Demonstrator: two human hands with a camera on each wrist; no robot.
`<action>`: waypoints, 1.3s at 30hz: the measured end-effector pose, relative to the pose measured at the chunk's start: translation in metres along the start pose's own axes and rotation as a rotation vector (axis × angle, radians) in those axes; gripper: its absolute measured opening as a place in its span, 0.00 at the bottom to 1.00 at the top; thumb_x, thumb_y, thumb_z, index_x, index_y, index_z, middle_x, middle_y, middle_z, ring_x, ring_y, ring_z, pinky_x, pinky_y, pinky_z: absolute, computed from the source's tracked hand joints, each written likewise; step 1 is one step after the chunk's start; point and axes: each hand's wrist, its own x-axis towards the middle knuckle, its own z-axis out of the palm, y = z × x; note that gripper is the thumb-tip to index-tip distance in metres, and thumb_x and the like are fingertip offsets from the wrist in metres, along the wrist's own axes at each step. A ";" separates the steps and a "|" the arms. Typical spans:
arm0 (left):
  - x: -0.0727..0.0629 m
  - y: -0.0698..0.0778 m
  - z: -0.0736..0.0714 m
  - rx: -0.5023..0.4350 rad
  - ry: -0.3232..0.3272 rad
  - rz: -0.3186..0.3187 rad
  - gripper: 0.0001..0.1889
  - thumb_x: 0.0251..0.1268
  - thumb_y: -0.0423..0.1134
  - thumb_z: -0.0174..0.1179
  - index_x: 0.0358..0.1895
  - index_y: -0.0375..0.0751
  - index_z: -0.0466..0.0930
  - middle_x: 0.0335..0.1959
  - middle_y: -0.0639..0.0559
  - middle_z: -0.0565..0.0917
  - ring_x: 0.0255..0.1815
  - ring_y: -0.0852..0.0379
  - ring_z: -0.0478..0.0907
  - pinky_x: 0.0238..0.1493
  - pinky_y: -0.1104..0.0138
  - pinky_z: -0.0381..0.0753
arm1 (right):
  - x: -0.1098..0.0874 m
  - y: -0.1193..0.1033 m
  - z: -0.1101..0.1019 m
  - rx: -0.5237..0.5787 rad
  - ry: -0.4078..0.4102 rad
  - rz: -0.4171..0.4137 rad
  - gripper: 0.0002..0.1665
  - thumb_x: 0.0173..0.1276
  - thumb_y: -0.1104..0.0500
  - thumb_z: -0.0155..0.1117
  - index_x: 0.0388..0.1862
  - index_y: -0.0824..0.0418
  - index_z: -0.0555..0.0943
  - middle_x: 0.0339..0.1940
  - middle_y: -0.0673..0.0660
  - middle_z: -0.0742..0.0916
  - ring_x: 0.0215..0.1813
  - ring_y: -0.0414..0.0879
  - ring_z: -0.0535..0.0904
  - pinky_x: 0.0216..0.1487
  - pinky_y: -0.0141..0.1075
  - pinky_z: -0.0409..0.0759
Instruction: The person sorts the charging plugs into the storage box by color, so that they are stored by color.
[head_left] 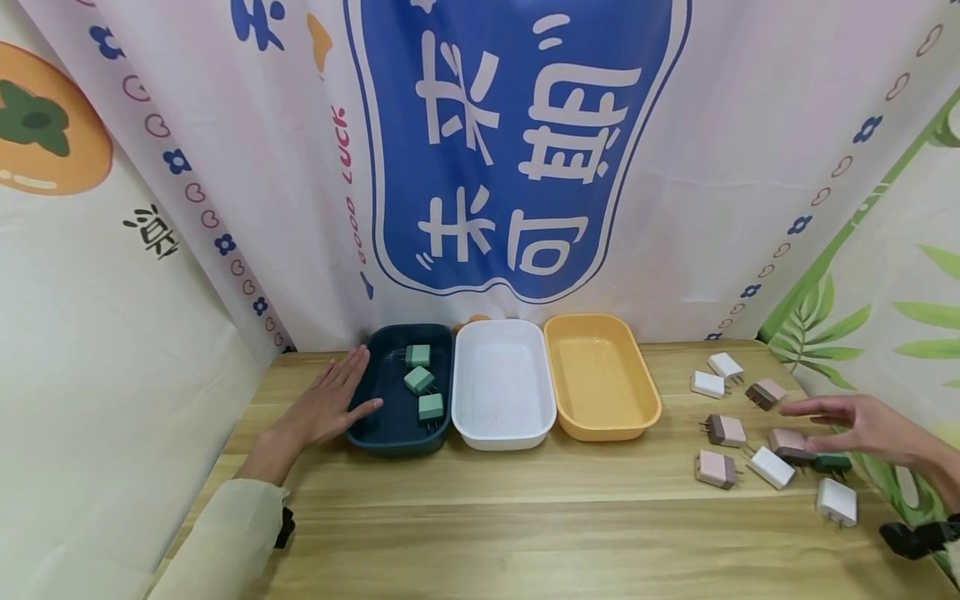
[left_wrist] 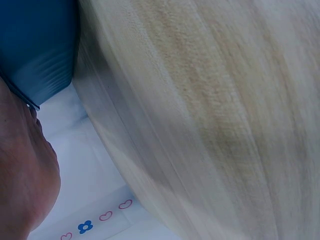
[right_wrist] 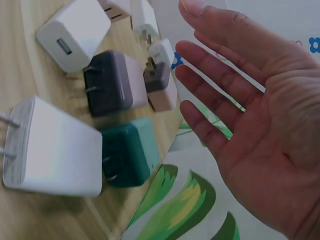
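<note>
My left hand rests with straight fingers along the left rim of the dark blue tray. Inside that tray lie three green charger plugs. At the right, my right hand hovers over the scattered chargers, its fingers spread and holding nothing. Closest below it are a dark green charger, partly hidden by the hand in the head view, and a pink-and-brown charger. In the right wrist view a large white charger lies beside the green one.
A white tray and a yellow tray stand side by side right of the blue one. More white chargers and pink-and-brown chargers lie on the wooden table. Printed curtains hang behind the table.
</note>
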 end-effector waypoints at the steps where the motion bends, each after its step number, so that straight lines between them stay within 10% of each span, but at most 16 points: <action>1: 0.000 0.000 0.000 0.002 0.000 -0.001 0.50 0.81 0.67 0.47 0.87 0.34 0.37 0.89 0.37 0.41 0.88 0.35 0.40 0.85 0.38 0.42 | -0.001 0.002 -0.001 0.008 -0.007 0.001 0.28 0.65 0.73 0.74 0.64 0.73 0.81 0.60 0.28 0.84 0.59 0.21 0.77 0.50 0.23 0.81; 39: 0.000 -0.001 0.000 -0.017 0.004 0.004 0.50 0.81 0.66 0.47 0.87 0.34 0.39 0.89 0.37 0.41 0.88 0.36 0.40 0.85 0.39 0.40 | -0.028 0.043 0.003 0.107 -0.086 0.138 0.23 0.69 0.70 0.72 0.63 0.72 0.82 0.54 0.21 0.82 0.45 0.31 0.85 0.36 0.31 0.85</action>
